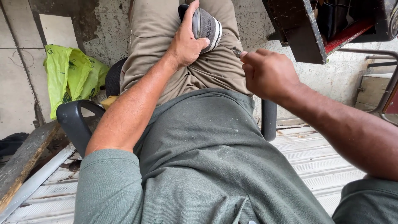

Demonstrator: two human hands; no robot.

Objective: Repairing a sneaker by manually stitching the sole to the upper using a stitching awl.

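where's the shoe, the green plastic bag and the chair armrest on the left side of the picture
shoe (206,25), head view, on its grey heel side beside the left hand's thumb
green plastic bag (68,76), head view, on its crumpled middle
chair armrest (74,120), head view, on the black curved top

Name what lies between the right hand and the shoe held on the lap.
In the head view, a thin metal tool tip pinched in the right hand spans the gap toward the shoe, over the trousers.

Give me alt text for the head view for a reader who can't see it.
Seated person's left hand grips a grey shoe on the lap, while the right hand pinches a thin metal tool pointed at the shoe. A green bag lies on the floor to the left, beside the black chair arm.
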